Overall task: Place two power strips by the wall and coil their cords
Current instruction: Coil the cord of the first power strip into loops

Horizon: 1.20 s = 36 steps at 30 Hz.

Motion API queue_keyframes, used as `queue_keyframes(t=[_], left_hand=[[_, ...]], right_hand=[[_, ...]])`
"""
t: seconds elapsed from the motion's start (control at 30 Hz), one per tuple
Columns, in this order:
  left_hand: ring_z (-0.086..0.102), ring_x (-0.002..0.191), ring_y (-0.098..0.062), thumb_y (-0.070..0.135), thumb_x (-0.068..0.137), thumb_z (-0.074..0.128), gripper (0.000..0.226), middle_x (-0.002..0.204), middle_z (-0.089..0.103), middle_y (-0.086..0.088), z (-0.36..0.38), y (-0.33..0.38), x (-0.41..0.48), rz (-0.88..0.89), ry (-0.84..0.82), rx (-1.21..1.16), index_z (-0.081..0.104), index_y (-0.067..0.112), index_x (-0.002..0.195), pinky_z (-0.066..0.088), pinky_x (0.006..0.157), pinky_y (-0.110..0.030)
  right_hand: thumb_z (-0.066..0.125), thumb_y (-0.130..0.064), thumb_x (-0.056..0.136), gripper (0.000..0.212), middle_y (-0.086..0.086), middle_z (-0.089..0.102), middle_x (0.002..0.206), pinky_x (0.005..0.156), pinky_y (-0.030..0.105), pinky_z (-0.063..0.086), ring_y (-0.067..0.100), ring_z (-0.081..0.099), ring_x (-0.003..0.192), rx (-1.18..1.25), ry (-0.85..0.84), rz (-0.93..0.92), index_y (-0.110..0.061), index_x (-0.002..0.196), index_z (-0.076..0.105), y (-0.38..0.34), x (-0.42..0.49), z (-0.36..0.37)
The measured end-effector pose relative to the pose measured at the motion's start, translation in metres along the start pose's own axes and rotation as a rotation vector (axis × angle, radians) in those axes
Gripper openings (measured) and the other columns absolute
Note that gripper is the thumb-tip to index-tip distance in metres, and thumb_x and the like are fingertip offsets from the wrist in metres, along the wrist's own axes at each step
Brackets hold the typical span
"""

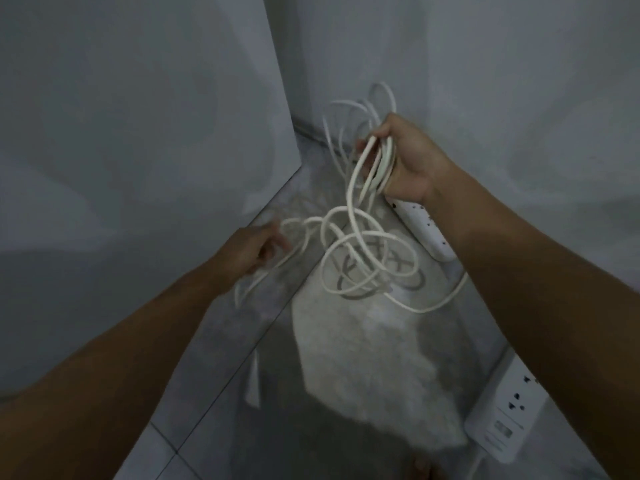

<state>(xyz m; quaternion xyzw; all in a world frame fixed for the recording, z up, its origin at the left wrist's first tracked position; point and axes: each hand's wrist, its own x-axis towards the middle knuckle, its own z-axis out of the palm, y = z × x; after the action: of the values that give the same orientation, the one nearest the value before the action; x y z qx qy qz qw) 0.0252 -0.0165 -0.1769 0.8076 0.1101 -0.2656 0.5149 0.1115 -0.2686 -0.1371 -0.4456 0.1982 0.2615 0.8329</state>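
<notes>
right hand (405,161): fingers curled round gathered loops of white cord (349,258)
left hand (256,247): blurred among loose loops; finger state unclear
far power strip (427,233): on floor (214,375) beside right wall (519,98)
near power strip (505,414): floor, same wall

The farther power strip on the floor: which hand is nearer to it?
Right. The right hand grips cord loops just above the power strip; the left hand is well off to its left.

1 head view, facing forward and down, near wall (138,116) corner
</notes>
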Motion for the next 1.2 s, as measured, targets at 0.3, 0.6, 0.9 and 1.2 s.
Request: queue_keyframes(t=[0.3, 0.6, 0.9, 1.2], left_hand=[[0.054, 0.044, -0.015, 0.033, 0.101, 0.040, 0.047, 0.054, 0.057, -0.008, -0.044, -0.093, -0.024, -0.603, -0.304, 0.864, 0.063, 0.007, 0.069, 0.042, 0.043, -0.016], [0.061, 0.100, -0.025, 0.040, 0.098, 0.045, 0.037, 0.105, 0.065, -0.011, 0.032, 0.030, -0.011, 0.151, 0.129, 0.436, 0.062, 0.007, 0.100, 0.045, 0.082, -0.035], [0.061, 0.068, -0.006, 0.007, 0.094, 0.054, 0.018, 0.081, 0.065, -0.003, 0.082, -0.010, -0.017, -0.164, -0.163, -0.033, 0.064, 0.002, 0.108, 0.048, 0.060, -0.015], [0.066, 0.043, -0.014, 0.017, 0.097, 0.039, 0.032, 0.045, 0.062, -0.004, 0.033, 0.053, 0.005, -0.405, -0.064, -0.890, 0.053, 0.007, 0.069, 0.058, 0.049, -0.029]], right_hand=[[0.041, -0.015, 0.092, 0.034, -0.006, 0.040, 0.042, 0.048, 0.019, 0.047, 0.007, 0.043, 0.036, 0.246, -0.132, -0.072, -0.015, 0.057, 0.043, -0.006, 0.006, 0.008], [0.045, -0.012, 0.094, 0.035, -0.010, 0.036, 0.042, 0.042, 0.019, 0.036, 0.003, 0.032, 0.033, 0.130, -0.042, -0.099, -0.020, 0.060, 0.039, 0.008, 0.018, 0.025], [0.042, -0.014, 0.093, 0.025, -0.010, 0.030, 0.038, 0.036, 0.015, 0.024, 0.003, 0.025, 0.029, 0.200, -0.024, -0.100, -0.014, 0.069, 0.047, -0.011, 0.014, 0.020], [0.044, -0.015, 0.091, 0.023, -0.011, 0.030, 0.039, 0.038, 0.017, 0.022, 0.003, 0.020, 0.031, -0.315, -0.037, -0.040, -0.015, 0.068, 0.049, -0.011, 0.000, 0.010]])
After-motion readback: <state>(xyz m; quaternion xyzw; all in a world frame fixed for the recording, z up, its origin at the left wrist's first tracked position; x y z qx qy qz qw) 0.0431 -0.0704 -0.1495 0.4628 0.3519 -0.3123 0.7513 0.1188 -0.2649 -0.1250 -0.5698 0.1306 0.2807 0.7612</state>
